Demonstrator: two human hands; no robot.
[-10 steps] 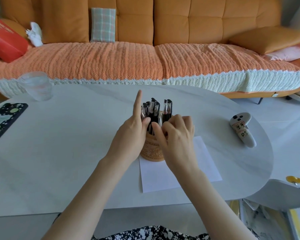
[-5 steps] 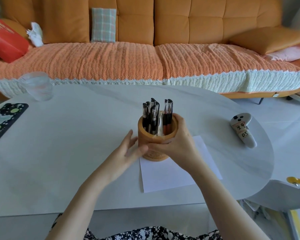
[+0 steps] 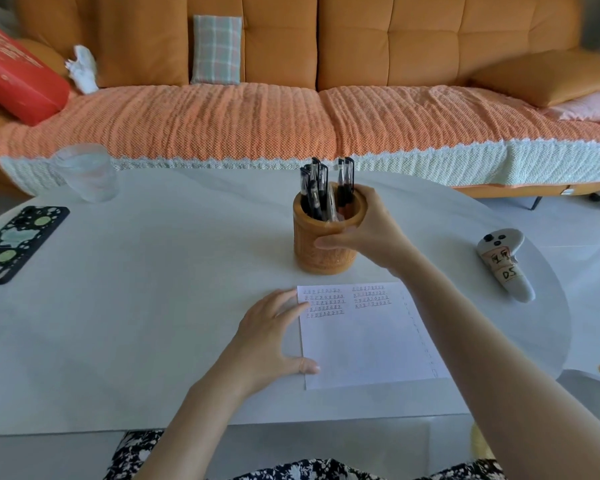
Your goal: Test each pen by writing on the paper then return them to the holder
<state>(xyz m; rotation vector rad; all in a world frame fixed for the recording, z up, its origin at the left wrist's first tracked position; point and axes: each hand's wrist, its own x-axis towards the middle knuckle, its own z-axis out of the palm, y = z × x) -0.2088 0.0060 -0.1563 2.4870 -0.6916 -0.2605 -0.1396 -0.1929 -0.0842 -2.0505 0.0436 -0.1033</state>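
Note:
A round wooden pen holder (image 3: 321, 252) stands on the white table just beyond the paper, with several black pens (image 3: 321, 188) upright in it. My right hand (image 3: 369, 230) grips the holder's right side, thumb across its front. A white sheet of paper (image 3: 364, 341) lies in front of the holder, with rows of small written marks near its top. My left hand (image 3: 274, 337) rests flat on the table at the paper's left edge, fingers spread and touching that edge.
A clear glass (image 3: 85, 173) stands at the far left of the table (image 3: 153, 289), and a black patterned phone case (image 3: 13, 242) lies near the left edge. A grey controller (image 3: 503, 265) lies on the right. An orange sofa (image 3: 291, 98) runs behind the table.
The holder has moved off the paper to a spot farther back, with my right hand on it. My left hand has left the holder and come down to the paper's left edge.

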